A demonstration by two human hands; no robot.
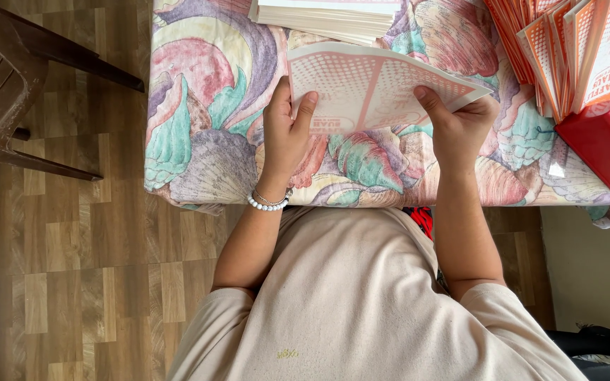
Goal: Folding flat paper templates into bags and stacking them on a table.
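Printed card sheet [375, 88], left hand [285, 134], right hand [460, 130], thumbs on top

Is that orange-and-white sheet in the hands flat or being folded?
Being folded: the sheet bends along a centre crease, left hand and right hand gripping its edges.

Soft, even daylight fills the scene, bright without being harsh. No strong glare shows, though the stack of white sheets [330, 15] at the top edge is nearly washed out. Shadows are faint and diffuse: a mild one lies under the overhang of the patterned cloth [206, 106] on the bench, and another beneath the brown plastic chair [8, 77] on the wood-pattern floor [72, 268]. Focus is sharp over most of the frame, the print on the cloth crisp. The wide lens bends straight lines slightly toward the edges. The lower right corner falls darker.
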